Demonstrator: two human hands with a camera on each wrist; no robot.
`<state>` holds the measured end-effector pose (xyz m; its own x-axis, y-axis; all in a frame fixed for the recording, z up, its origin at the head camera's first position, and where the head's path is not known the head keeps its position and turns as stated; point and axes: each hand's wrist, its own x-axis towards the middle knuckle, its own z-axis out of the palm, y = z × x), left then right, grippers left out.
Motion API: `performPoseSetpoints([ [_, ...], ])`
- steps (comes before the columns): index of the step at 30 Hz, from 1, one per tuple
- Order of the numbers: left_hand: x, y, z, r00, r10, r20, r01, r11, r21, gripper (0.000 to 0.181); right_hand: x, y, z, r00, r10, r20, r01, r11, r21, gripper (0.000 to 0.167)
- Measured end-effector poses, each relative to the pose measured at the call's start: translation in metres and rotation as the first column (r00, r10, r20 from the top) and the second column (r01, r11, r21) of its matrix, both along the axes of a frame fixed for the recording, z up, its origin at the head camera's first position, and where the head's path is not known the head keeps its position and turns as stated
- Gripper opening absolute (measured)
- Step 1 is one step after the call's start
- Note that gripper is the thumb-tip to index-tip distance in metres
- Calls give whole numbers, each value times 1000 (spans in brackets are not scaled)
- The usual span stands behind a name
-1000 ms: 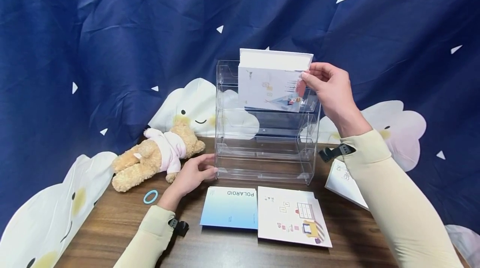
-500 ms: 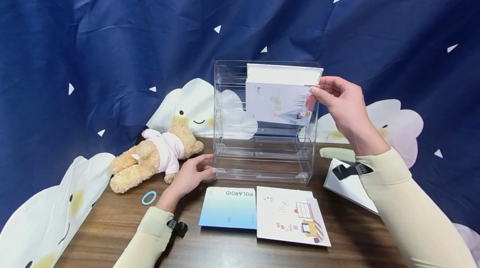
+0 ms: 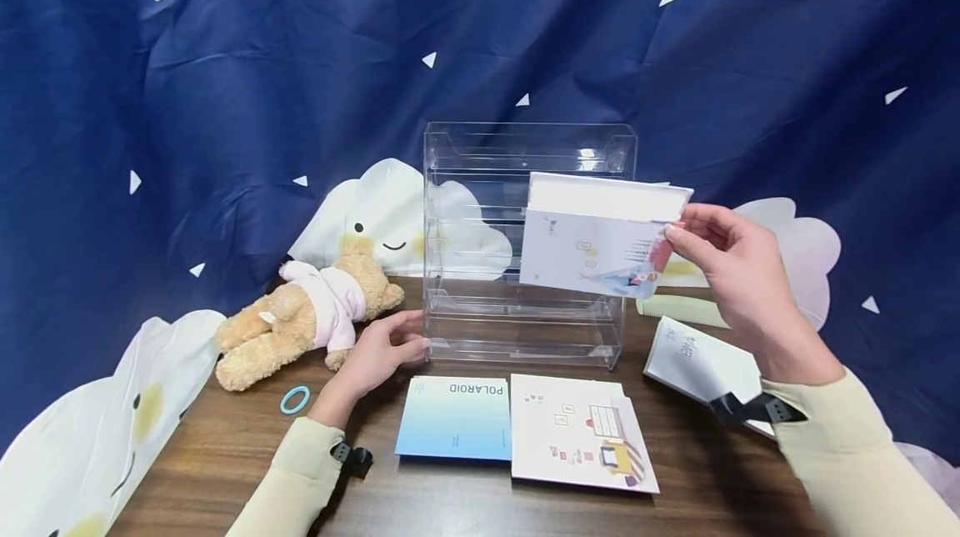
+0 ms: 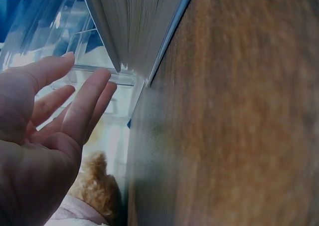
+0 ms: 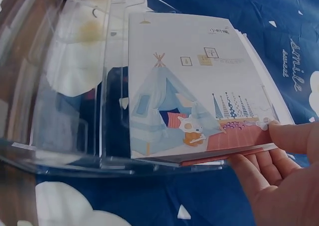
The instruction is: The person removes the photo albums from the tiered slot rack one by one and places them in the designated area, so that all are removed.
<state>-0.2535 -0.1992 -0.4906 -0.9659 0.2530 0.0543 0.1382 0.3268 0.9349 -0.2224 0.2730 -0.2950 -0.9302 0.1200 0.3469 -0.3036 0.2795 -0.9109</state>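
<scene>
My right hand [image 3: 738, 291] pinches the right edge of a thick white book [image 3: 585, 253], thumb in front and fingers behind. In the right wrist view a blue tent is drawn on its cover. The book hangs slightly tilted in front of the right part of a clear plastic tiered rack [image 3: 521, 351]; whether they touch I cannot tell. At the rack's lower left side is my left hand [image 3: 375, 358], its fingertips against or very near the side wall. The left wrist view shows the left hand's fingers loosely extended.
A blue POLAROID book [image 3: 453, 420] and an illustrated white book [image 3: 581, 437] lie before the rack. To the right are another white book [image 3: 693, 362] and a green comb [image 3: 682, 309]. A teddy bear [image 3: 292, 320] and blue ring [image 3: 295, 399] lie left.
My right hand has brought the book down and to the right, away from the rack's top tier, uncovering it. The left hand stays at the rack's side.
</scene>
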Motion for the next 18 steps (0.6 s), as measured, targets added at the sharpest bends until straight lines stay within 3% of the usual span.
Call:
performPoseSetpoints([
  [6,2,-3,-1,1000,-1,-5,1,1000,-10,60,22,18,-10,1000,-8,-24,8,1000,-8,23],
  [14,1,-3,-3,1000,-5,-23,5,1000,-7,61,54,42,-20,997,-81,15,78,985,151,23],
  [18,0,-1,-2,1000,-16,-27,16,1000,-1,60,72,54,-29,991,-134,7,129,965,229,25],
])
